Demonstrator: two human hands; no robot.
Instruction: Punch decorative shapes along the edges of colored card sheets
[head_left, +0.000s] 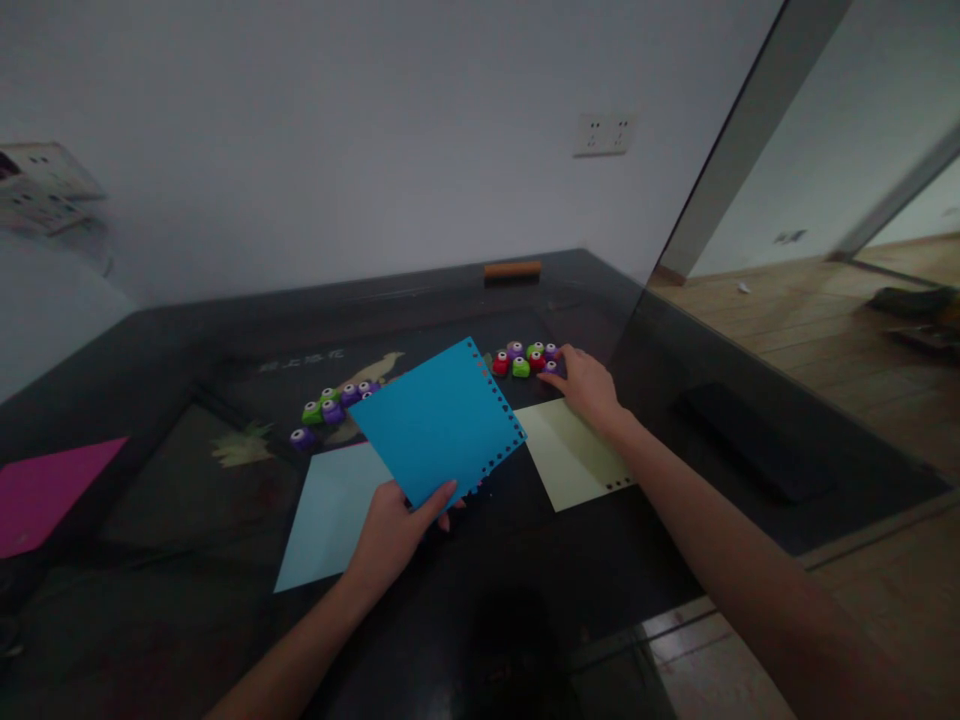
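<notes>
Two edges of the blue sheet (439,420) punched with small holes (the pair facing 1 and 4 o'clock); none visible along the other two. Held up off the table (225,330) by the left hand (394,530), pinched at its 7 o'clock corner between thumb and fingers, tilted like a diamond over the middle.

At 1 o'clock from it, right hand (589,385) half curled, fingertips touching the near side of the right cluster of punches (525,358), red, green and purple; cannot tell whether one is actually gripped. At 10 o'clock of the blue sheet, the left cluster of punches (334,405), partly hidden behind it, untouched.

Under the right wrist, a pale green sheet (570,450) lying flat, with only a short run of holes at its 5 o'clock corner. Beneath the blue one, a light blue sheet (330,520), flat and apparently unpunched. Far out at 9 o'clock, a pink sheet (45,490), plain as far as visible.

By that count: one sheet about half done, one barely started, two untouched.
</notes>
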